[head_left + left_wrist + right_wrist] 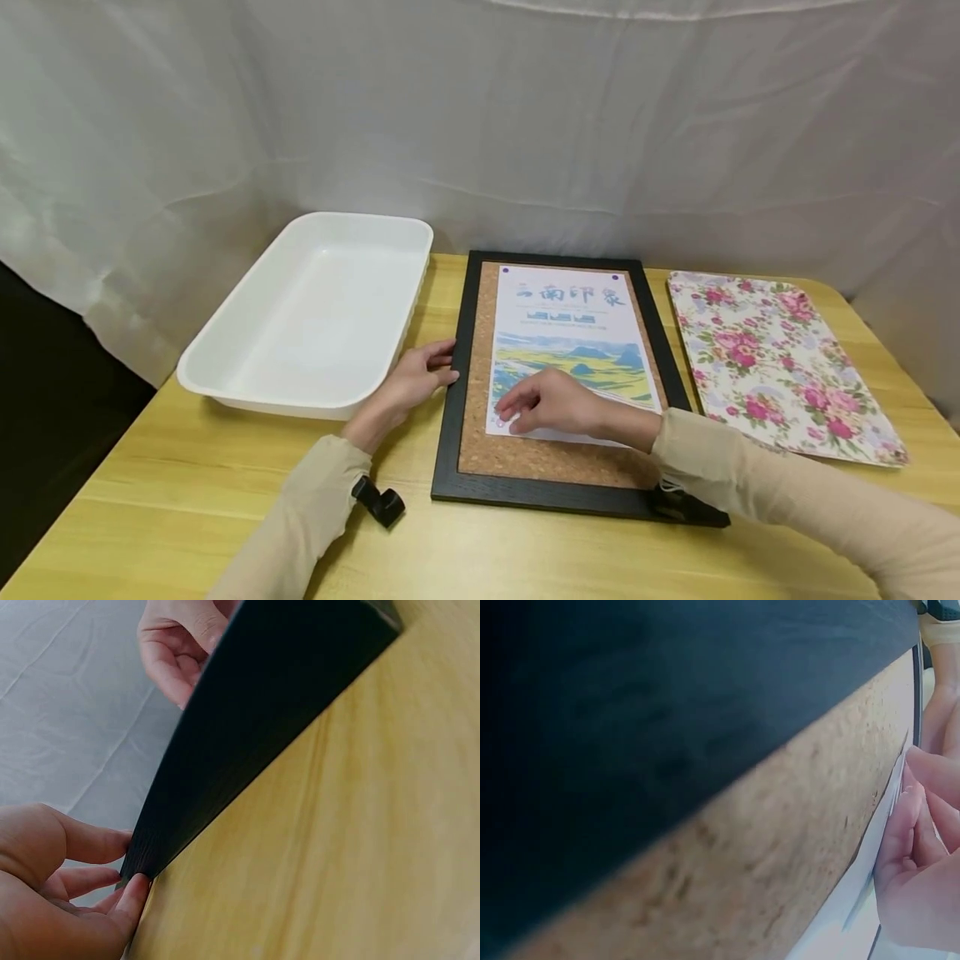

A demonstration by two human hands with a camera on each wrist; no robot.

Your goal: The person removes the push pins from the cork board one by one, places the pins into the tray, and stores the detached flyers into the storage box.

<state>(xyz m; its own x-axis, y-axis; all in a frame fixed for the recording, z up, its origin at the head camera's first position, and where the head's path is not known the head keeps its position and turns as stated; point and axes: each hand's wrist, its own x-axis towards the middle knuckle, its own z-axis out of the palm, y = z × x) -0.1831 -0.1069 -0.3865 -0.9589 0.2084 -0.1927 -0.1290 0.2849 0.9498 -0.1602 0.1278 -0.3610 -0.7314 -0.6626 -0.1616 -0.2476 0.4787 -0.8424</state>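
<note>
A black-framed cork board (pixel 480 454) lies on the table, bearing a printed landscape poster (pixel 577 367) with Chinese lettering. Dark purple pushpins mark the poster's two upper corners. My left hand (pixel 412 379) rests against the board's left side, its fingertips and thumb touching the frame (pixel 225 742). Over the poster's lower left corner, my right hand (pixel 558 404) has its thumb and fingers curled around a pale pushpin (pixel 500 422). In the right wrist view, the fingertips (pixel 911 796) are right at the paper (pixel 847 892), whose edge stands slightly off the cork.
To the left stands a deep white tray (pixel 307 321), close beside my left forearm. A flower-patterned tray (pixel 780 367) lies right of the board. Behind everything hangs a pale curtain (pixel 525 125). Wood-grain tabletop (pixel 480 558) shows in front of the board.
</note>
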